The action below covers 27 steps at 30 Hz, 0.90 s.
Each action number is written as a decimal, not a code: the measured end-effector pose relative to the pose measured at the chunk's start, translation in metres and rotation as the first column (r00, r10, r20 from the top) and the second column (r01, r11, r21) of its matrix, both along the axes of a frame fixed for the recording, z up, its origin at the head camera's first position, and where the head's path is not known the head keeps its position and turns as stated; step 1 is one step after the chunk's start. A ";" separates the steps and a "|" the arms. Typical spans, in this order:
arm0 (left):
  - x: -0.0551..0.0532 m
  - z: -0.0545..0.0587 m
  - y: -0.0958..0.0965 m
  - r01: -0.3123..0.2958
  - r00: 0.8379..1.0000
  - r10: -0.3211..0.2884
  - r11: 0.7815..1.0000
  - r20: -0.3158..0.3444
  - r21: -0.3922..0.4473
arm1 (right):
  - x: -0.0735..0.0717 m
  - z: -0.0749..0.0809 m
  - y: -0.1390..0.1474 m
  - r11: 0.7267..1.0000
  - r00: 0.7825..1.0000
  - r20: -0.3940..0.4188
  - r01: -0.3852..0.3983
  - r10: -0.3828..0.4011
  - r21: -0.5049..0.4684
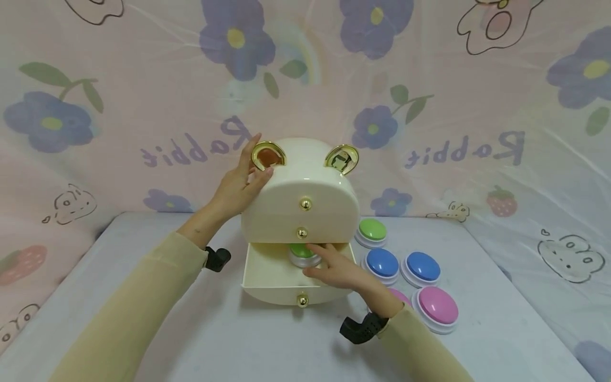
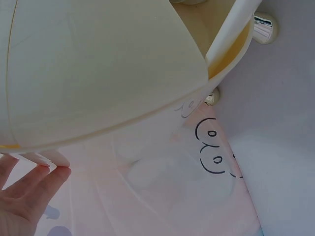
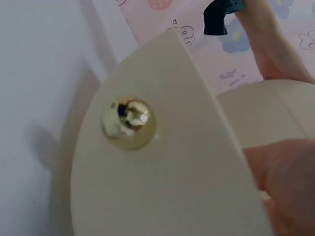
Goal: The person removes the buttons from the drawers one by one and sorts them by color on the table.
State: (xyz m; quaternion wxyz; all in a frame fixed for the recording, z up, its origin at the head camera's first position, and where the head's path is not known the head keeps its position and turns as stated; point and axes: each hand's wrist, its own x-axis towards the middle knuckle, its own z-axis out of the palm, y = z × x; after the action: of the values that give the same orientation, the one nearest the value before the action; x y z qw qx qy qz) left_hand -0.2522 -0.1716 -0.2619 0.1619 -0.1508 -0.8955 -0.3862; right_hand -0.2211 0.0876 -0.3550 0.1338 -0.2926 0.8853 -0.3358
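A cream drawer box (image 1: 300, 217) with gold-rimmed ears stands on the table, its bottom drawer (image 1: 272, 278) pulled out. My left hand (image 1: 237, 185) holds the box's left ear (image 1: 268, 155), thumb in front and fingers behind; in the left wrist view, fingertips (image 2: 60, 173) touch the white back of the ear. Inside the drawer, my right hand (image 1: 336, 268) grips a green push button (image 1: 302, 253) at its right side, thumb at the front and fingers over the top. The right wrist view has the drawer front with its gold knob (image 3: 129, 123); the button is hidden there.
Right of the box lie a green button (image 1: 372, 229), two blue buttons (image 1: 382, 262) and a pink button (image 1: 438, 305). Another pink button (image 1: 400, 297) is partly covered by my right wrist. A printed fabric backdrop (image 1: 305, 101) hangs behind the white table (image 1: 210, 339).
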 end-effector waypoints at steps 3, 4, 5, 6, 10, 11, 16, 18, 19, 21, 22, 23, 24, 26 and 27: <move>0.000 -0.001 0.001 -0.002 1.000 0.002 1.000 0.004 0.000 | -0.003 -0.004 -0.001 1.000 1.000 0.005 -0.007 0.007 0.009; 0.000 -0.001 0.001 -0.002 1.000 0.002 1.000 0.003 0.000 | -0.004 -0.005 -0.001 1.000 1.000 -0.004 -0.013 0.014 0.006; -0.001 -0.001 0.001 -0.002 1.000 0.002 1.000 0.002 0.001 | -0.005 -0.006 0.000 1.000 0.999 -0.022 -0.026 0.026 -0.001; -0.001 -0.001 0.002 -0.003 1.000 0.003 1.000 -0.001 -0.001 | -0.005 -0.006 0.000 0.999 0.998 -0.048 -0.042 0.041 -0.013; -0.001 -0.002 0.001 -0.013 1.000 0.013 1.000 -0.019 -0.009 | -0.008 -0.009 0.002 0.993 0.992 -0.101 -0.088 0.080 -0.080; -0.001 -0.002 0.000 -0.017 1.000 0.017 1.000 -0.020 -0.010 | -0.009 -0.010 0.002 0.990 0.992 -0.093 -0.092 0.082 -0.103; -0.001 -0.001 -0.001 -0.020 1.000 0.020 1.000 -0.014 -0.001 | -0.010 -0.011 -0.001 0.986 0.996 0.016 -0.080 0.083 -0.147; -0.001 -0.001 -0.001 -0.018 1.000 0.018 1.000 -0.003 0.004 | -0.010 -0.011 -0.003 0.987 0.994 0.025 -0.106 0.110 -0.124; -0.001 -0.001 -0.001 -0.018 1.000 0.018 1.000 0.002 0.006 | -0.010 -0.011 -0.004 0.986 0.992 0.036 -0.119 0.124 -0.114; -0.001 -0.002 -0.001 -0.018 1.000 0.018 1.000 0.009 0.007 | -0.010 -0.010 -0.005 0.984 0.986 0.044 -0.157 0.161 -0.090; -0.001 -0.002 -0.001 -0.017 1.000 0.017 1.000 0.010 0.007 | -0.011 -0.010 -0.006 0.982 0.983 0.042 -0.174 0.177 -0.074; -0.001 -0.002 -0.001 -0.016 1.000 0.016 1.000 0.010 0.007 | -0.011 -0.009 -0.006 0.982 0.982 0.051 -0.181 0.184 -0.061; -0.001 -0.002 -0.001 -0.016 1.000 0.016 1.000 0.009 0.008 | -0.012 -0.009 -0.007 0.982 0.980 0.064 -0.185 0.188 -0.050; -0.001 -0.001 -0.001 -0.015 1.000 0.015 1.000 0.004 0.007 | -0.013 -0.009 -0.008 0.982 0.978 0.097 -0.183 0.186 -0.036; -0.001 -0.001 0.000 -0.013 1.000 0.013 1.000 0.002 0.007 | -0.014 -0.009 -0.008 0.983 0.978 0.107 -0.180 0.182 -0.029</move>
State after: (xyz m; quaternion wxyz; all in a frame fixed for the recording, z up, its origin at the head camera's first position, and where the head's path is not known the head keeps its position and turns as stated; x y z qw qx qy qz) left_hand -0.2532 -0.1720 -0.2633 0.1641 -0.1438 -0.8952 -0.3885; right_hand -0.2348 0.0793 -0.3638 0.2091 -0.3544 0.8432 -0.3460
